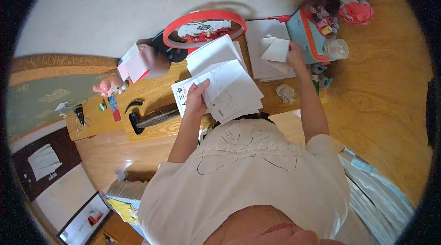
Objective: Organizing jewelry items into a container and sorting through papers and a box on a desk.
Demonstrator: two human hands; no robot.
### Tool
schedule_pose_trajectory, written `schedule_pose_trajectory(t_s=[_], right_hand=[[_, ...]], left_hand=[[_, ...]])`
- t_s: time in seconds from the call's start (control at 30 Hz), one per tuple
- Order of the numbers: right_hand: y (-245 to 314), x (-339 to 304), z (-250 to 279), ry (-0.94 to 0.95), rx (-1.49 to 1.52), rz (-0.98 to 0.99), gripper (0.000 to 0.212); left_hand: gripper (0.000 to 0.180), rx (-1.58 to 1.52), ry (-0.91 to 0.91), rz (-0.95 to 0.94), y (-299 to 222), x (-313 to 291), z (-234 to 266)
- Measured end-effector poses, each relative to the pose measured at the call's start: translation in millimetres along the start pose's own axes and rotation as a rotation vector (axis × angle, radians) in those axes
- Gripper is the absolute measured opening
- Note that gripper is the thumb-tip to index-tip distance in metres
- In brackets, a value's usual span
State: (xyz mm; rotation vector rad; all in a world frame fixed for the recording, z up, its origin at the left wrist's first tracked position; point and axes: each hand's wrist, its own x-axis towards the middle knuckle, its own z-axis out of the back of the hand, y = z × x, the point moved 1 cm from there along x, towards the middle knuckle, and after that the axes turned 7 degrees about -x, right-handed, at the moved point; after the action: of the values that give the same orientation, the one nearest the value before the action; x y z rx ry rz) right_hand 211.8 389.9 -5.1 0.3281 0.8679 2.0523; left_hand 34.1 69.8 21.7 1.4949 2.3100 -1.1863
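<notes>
My left hand (196,98) grips the left edge of a stack of white printed sheets (229,91) lying on the wooden desk (156,91). My right hand (294,54) is raised farther back and holds a folded white paper (275,50) above another white sheet (266,38). More white paper (213,52) lies fanned out behind the stack. Both forearms reach forward from my white shirt.
A red-rimmed oval mirror (204,29) stands at the back. A teal and orange box of small items (312,33) sits right of the papers, with a crumpled paper ball (285,92) nearby. A dark brush (154,117), pink toy (108,86) and red-white booklet (133,66) lie left.
</notes>
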Motion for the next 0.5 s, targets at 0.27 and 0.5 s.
schedule_pose_trajectory(t_s=[0.27, 0.5], right_hand=[[108.5, -102.4, 54.7, 0.521, 0.595, -0.167, 0.025], [111.0, -111.6, -23.6, 0.215, 0.14, -0.01, 0.03]], left_hand=[[0.031, 0.193, -0.154, -0.021, 11.1, 1.7, -27.9], [0.037, 0.13, 0.06, 0.062, 30.7, -9.0, -49.2]])
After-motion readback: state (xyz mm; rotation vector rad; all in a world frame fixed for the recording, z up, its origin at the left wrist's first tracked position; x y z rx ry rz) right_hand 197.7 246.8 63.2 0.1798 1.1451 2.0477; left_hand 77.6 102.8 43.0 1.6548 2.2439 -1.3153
